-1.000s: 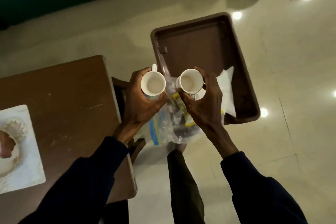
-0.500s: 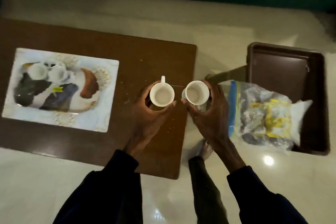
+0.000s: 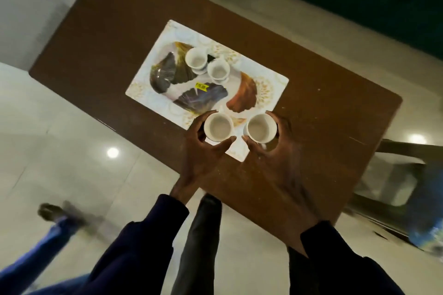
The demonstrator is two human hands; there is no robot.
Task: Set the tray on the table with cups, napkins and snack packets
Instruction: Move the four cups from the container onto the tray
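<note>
A white tray printed with dark and brown leaf shapes lies on the brown table. Two white cups stand side by side on its far part. My left hand grips a third white cup above the tray's near corner. My right hand grips a fourth white cup just past the tray's near-right edge, over the table. Both held cups are upright and look empty.
A chair stands to the right of the table, with a blurred blue-edged packet at the right edge. Another person's leg and shoe are on the tiled floor at the lower left.
Both hands carried their cups leftward across the table to the printed tray's near corner. The brown tray with the snack packets and napkins has left the view.
</note>
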